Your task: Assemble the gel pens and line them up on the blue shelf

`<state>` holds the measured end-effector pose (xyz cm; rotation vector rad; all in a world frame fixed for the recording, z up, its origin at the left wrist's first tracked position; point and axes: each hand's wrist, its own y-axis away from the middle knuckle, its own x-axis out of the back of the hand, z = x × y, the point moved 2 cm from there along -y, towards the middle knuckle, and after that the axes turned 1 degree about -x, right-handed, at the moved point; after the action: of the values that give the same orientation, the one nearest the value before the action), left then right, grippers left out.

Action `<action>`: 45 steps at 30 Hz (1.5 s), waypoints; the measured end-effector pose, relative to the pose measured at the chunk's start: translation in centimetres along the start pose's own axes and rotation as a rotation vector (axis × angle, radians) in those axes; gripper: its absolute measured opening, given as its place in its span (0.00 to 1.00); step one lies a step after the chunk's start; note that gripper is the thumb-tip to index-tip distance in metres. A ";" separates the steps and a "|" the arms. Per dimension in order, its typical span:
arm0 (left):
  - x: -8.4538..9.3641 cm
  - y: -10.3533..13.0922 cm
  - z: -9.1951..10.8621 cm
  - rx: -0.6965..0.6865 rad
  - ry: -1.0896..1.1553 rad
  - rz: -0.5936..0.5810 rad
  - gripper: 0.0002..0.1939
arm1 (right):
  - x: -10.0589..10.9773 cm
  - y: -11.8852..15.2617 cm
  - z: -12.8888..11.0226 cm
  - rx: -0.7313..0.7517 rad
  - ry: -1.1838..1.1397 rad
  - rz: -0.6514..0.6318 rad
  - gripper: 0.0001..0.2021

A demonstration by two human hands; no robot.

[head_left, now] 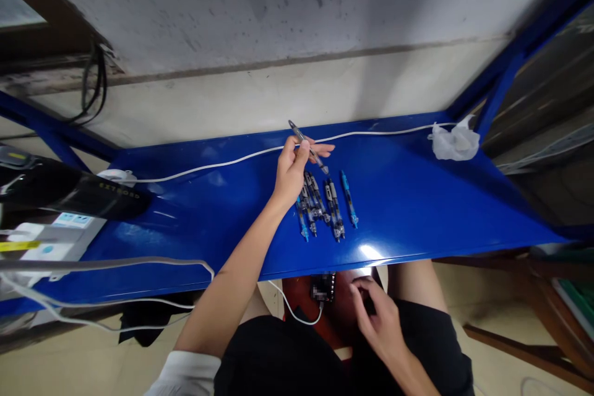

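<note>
My left hand [296, 164] is closed on a dark, clear-barrelled pen [301, 135], pinched between thumb and fingers above the blue shelf. The pen slants, with one end up to the left and the other down to the right. Just below lies a group of pens [316, 198], some black and grey, one with blue parts partly behind the hand. Beside them rest a grey-and-black pair of pens [334, 209] and a blue pen [349, 199]. My right hand [381, 322] hangs over my lap, loosely curled, thumb and forefinger apart, nothing visible in it.
A blue metal shelf [417, 198] runs along the wall. A white cable [223, 164] crosses its back. Crumpled white plastic [456, 139] sits at the right end. On the left are a black cylindrical object [69, 189] and a white power strip [69, 238].
</note>
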<state>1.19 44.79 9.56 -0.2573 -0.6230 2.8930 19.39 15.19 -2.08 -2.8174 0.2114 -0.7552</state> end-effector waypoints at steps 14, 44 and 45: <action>2.4 -1.0 -1.7 0.127 0.137 0.191 0.19 | -0.8 -30.7 -8.4 0.467 0.207 -0.207 0.20; 2.6 -0.9 -1.7 0.071 0.010 0.029 0.11 | -2.2 -32.2 -5.8 -0.085 -0.828 -0.668 0.22; 2.5 -0.9 -1.5 0.061 -0.010 0.024 0.11 | -2.1 -32.2 -5.9 -0.129 -0.877 -0.712 0.21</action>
<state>-0.83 46.73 8.23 -0.2440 -0.5353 2.9323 17.21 45.69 9.80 -3.0135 -0.9304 0.4768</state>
